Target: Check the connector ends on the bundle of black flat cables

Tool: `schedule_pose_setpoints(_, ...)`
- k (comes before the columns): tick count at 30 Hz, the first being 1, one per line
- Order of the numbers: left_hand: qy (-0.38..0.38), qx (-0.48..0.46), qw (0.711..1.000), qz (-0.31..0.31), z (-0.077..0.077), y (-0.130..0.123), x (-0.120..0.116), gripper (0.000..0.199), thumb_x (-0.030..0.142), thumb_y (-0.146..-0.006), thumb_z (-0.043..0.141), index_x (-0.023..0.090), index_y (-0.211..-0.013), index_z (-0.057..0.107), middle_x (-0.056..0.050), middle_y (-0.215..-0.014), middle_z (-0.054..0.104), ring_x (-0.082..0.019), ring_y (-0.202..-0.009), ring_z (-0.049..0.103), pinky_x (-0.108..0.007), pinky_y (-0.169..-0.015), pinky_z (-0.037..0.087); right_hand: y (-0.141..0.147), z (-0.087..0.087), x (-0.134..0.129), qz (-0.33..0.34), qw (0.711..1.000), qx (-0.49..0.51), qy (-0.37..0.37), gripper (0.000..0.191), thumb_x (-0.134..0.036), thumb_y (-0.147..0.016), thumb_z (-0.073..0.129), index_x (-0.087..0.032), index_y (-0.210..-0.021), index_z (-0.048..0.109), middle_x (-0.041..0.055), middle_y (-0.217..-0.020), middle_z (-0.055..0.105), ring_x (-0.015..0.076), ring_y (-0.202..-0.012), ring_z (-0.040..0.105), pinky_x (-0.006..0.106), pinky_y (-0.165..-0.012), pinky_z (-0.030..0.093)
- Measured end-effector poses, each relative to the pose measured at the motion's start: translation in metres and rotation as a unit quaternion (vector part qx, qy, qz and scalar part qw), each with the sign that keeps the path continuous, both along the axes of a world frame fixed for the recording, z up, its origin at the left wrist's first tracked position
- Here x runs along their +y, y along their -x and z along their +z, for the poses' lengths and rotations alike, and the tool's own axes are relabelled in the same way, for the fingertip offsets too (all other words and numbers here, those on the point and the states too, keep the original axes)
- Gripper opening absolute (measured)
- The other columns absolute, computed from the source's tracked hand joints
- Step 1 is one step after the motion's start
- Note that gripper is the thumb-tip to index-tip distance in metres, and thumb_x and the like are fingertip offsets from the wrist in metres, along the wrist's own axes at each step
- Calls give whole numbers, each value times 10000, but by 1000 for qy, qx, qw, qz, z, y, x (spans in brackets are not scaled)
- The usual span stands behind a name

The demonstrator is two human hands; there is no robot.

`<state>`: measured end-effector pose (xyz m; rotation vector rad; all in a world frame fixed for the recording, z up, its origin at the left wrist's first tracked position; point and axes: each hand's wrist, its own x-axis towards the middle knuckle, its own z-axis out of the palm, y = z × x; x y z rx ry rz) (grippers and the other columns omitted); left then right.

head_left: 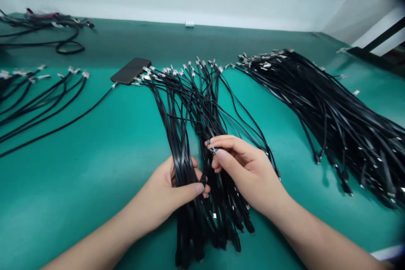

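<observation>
Black cables (182,135) with metal plugs at their far ends lie in a loose bunch before me. My left hand (171,185) is closed round the left part of this bunch, its thumb pressing a black connector (203,180) against the fingers. To the right, my right hand (243,162) pinches a small dark piece with a shiny metal end (214,149), which looks like a cable plug, above the cables. The lower connector ends hang past both hands toward me.
A dark phone (131,71) lies behind the bunch, with a cable at its near corner. A larger heap of black cables (332,114) covers the right side. More cables (47,97) lie at left, and a tangle (57,23) sits at the back left on the green mat (104,168).
</observation>
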<state>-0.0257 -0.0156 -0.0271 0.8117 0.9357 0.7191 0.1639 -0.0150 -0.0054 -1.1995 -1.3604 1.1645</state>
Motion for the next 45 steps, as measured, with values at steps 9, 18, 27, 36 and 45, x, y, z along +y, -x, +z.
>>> schedule_pose_setpoints(9, 14, -14, 1000, 16, 1, -2, 0, 360, 157, -661, 869, 176, -895, 596, 19, -769, 726, -183, -706, 749, -280, -650, 603, -7, 3, -4, 58, 996, 28, 53, 312, -512, -981, 576, -211, -937, 648, 7, -720, 682, 140, -614, 658, 285, -593, 545)
schedule_pose_setpoints(18, 60, -54, 997, 11, 4, 0, 2, 368, 136, -664, 870, 183, -883, 578, -2, -798, 779, -178, -737, 761, -280, -679, 610, -6, 4, -3, 64, 996, -21, 64, 406, -613, -942, 581, -225, -974, 694, 2, -685, 633, 133, -568, 573, 278, -540, 494)
schedule_pose_setpoints(27, 48, -59, 997, 19, -3, 0, -1, 368, 162, -656, 874, 183, -881, 582, -17, -802, 783, -191, -739, 763, -289, -677, 607, -12, 2, -5, 76, 987, -71, 122, 503, -629, -1002, 432, -206, -844, 654, -2, -573, 604, 88, -409, 436, 231, -366, 304)
schedule_pose_setpoints(36, 6, -19, 999, 40, 0, 0, -2, 379, 128, -636, 846, 188, -895, 575, 32, -775, 715, -143, -723, 698, -275, -693, 553, -16, 6, -6, 165, 960, 0, 224, 446, -635, -939, 556, -210, -826, 631, -82, -553, 315, 85, -453, 252, 238, -414, 181)
schedule_pose_setpoints(45, -61, 43, 997, 6, -1, 6, 1, 387, 218, -616, 887, 183, -831, 566, 64, -736, 570, -105, -674, 512, -264, -640, 421, -17, 10, -4, 180, 976, -48, 115, 174, -400, -959, 646, -242, -990, 711, 12, -843, 576, 154, -771, 542, 279, -677, 440)
